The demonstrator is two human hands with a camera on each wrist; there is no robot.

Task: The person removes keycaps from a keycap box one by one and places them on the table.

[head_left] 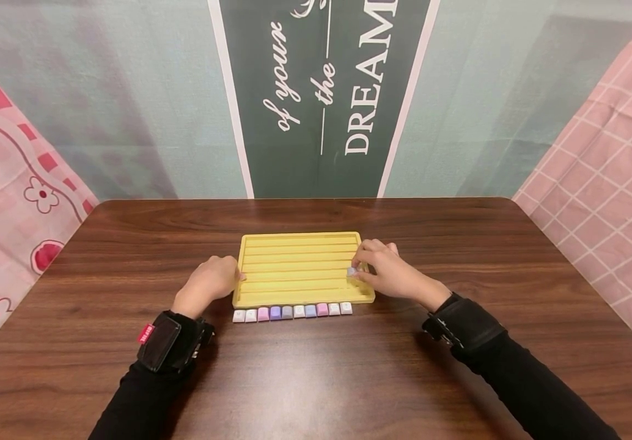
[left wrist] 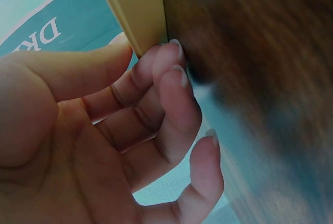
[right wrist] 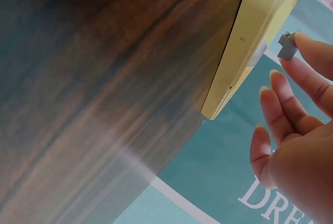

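Observation:
A yellow grooved tray [head_left: 299, 269] lies flat in the middle of the brown table [head_left: 316, 379]. My left hand [head_left: 232, 276] grips the tray's left edge; in the left wrist view the thumb and curled fingers [left wrist: 171, 73] close on the yellow rim [left wrist: 138, 11]. My right hand [head_left: 357, 271] hovers over the tray's right edge and pinches a small pale keycap [head_left: 352, 271] between thumb and fingertips. The right wrist view shows this keycap [right wrist: 286, 46] just off the tray's side [right wrist: 244, 52]. A row of several pastel keycaps [head_left: 292, 311] lines the tray's front edge.
A wall hanging with white lettering [head_left: 321, 91] rises behind the table. Pink patterned cloth hangs at the left [head_left: 8, 183] and at the right [head_left: 613, 159]. Bare wood surrounds the tray on all sides.

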